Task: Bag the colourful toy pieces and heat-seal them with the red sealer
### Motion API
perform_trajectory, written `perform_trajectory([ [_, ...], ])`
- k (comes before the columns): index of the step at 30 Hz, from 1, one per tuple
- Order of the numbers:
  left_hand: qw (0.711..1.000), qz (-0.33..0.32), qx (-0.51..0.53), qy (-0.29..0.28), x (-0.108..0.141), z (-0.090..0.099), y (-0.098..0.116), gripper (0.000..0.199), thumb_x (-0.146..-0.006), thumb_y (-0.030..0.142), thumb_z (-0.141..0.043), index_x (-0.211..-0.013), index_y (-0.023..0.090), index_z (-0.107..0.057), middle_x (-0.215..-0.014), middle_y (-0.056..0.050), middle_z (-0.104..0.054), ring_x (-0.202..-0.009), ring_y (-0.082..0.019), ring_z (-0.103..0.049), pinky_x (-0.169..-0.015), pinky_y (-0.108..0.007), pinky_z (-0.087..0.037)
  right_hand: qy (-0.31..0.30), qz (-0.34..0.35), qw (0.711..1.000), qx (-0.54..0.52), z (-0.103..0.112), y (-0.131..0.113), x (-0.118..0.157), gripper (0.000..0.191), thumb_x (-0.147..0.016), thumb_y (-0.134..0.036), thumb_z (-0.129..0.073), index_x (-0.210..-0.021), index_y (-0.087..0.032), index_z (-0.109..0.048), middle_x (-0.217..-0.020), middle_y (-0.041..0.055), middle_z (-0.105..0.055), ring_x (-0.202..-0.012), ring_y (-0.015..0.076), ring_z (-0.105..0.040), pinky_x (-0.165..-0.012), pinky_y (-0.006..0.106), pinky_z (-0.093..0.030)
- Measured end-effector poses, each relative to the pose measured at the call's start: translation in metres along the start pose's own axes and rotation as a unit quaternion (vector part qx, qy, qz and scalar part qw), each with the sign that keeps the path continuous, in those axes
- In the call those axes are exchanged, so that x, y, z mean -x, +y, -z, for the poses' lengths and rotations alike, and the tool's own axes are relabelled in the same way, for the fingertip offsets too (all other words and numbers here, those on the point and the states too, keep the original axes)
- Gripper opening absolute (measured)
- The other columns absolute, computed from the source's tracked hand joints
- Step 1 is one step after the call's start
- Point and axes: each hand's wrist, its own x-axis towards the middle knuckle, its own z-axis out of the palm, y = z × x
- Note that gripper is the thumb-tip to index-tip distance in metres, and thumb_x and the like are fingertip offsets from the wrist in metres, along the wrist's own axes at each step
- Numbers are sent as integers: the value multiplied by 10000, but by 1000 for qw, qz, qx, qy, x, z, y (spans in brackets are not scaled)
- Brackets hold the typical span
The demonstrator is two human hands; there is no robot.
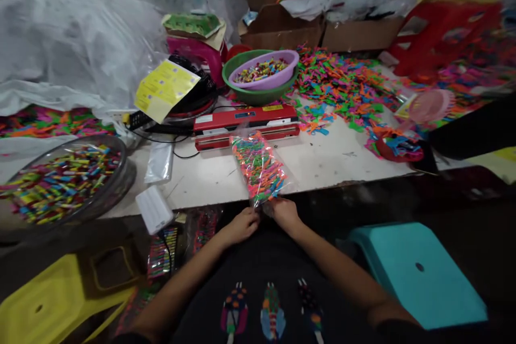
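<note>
A clear plastic bag (260, 166) full of small bright plastic pieces lies at the table's front edge, its far end against the red bag sealer (245, 124). My left hand (243, 224) is closed, with its fingertips at the near end of the bag. On the other side, my right hand (285, 215) has its fingers curled round the bag's near corner. The part of the bag within my fingers is hidden.
A clear basin (121, 172) of small coloured pieces stands left, beside flat plastic bags (159, 161). Behind the sealer, a purple basin (278, 79) sits in a green one (258, 98). Loose pieces (342, 83) are heaped right. Yellow (52, 290) and turquoise (419, 279) stools flank me.
</note>
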Motion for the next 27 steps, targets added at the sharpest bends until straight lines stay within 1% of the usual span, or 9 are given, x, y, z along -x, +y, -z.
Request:
perform_trajectory([
  [5,999,-28,23,-33,-1,-7,7,225,-846,193,-406,-690,154,-563,-793,-66,-602,-830,-164,-559,-811,-279,-454,-56,-17,998,28,0,-7,-16,299,-846,-179,-407,-989,-164,-668,-966,124,-682,-932,229,-635,-773,279,-475],
  [9,999,-17,49,-4,-22,-15,22,265,-895,252,-366,-895,147,-609,-986,-101,-632,-1013,-186,-550,-939,-313,-403,-6,-49,999,6,8,15,-28,312,-871,-245,-398,-1033,-174,-656,-1007,113,-676,-940,219,-630,-774,274,-476],
  [12,997,3,72,1,-39,-18,34,346,-871,380,-446,-1110,165,-575,-1188,-110,-575,-1145,-210,-499,-983,-320,-380,53,-41,997,-43,11,42,-25,307,-848,-235,-423,-1032,-166,-660,-1016,108,-675,-923,206,-635,-797,288,-482],
  [14,994,63,80,-37,-45,-20,38,478,-818,527,-477,-1095,157,-597,-1122,-123,-614,-1070,-250,-559,-917,-346,-434,111,-9,987,-119,11,57,-17,296,-833,-270,-444,-980,-168,-679,-974,88,-688,-901,190,-641,-816,293,-488],
  [16,979,162,105,-72,-48,-23,37,599,-780,652,-420,-1028,151,-633,-995,-123,-663,-952,-276,-616,-831,-371,-477,160,27,968,-190,11,66,-9,302,-822,-346,-467,-913,-176,-699,-913,69,-702,-871,186,-649,-820,301,-496],
  [18,957,245,145,-57,-50,-27,34,653,-765,691,-388,-1058,156,-621,-1004,-118,-666,-943,-284,-624,-809,-374,-487,177,40,960,-215,10,67,-5,332,-812,-420,-484,-874,-186,-711,-879,63,-707,-833,194,-654,-799,317,-505],
  [20,947,273,169,-14,-55,-31,30,651,-743,667,-458,-1148,168,-567,-1076,-103,-648,-994,-275,-608,-829,-355,-486,176,43,961,-208,7,62,-5,369,-803,-472,-485,-860,-190,-716,-860,70,-706,-799,199,-651,-764,324,-510],
  [23,953,253,168,13,-66,-34,27,572,-740,545,-560,-1162,159,-549,-1058,-93,-656,-989,-252,-611,-833,-321,-489,182,36,965,-184,2,50,-12,446,-787,-541,-467,-819,-171,-713,-804,91,-692,-746,197,-635,-701,315,-505],
  [27,960,230,157,20,-76,-35,28,315,-864,300,-410,-1026,126,-617,-1051,-107,-657,-998,-215,-602,-880,-311,-462,177,6,975,-136,-1,42,-22,486,-783,-574,-446,-751,-160,-699,-718,94,-668,-670,187,-609,-602,279,-468],
])
